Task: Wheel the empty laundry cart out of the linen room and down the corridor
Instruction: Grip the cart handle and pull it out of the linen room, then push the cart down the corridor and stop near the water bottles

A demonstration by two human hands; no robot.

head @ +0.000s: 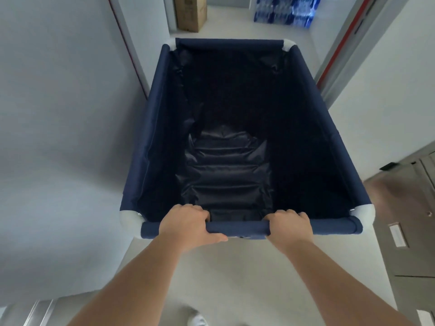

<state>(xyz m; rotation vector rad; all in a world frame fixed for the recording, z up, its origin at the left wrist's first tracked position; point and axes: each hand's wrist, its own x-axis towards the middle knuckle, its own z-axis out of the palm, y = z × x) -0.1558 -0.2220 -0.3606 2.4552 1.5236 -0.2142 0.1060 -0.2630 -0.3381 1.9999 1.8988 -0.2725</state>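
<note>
Both bare arms reach straight out in front. The left hand (187, 223) is curled tight, with the thumb sticking out to the side underneath. The right hand (290, 225) is curled tight too, knuckles up. The hands are apart, side by side.

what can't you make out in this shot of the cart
Head view only:
- Laundry cart wheels: hidden under its fabric body.
- Cardboard box top: cut off by the upper edge.
- Blue packs: blurred, contents unclear.
- Palms of left hand and right hand: hidden, wrapped over the near rail.
</note>
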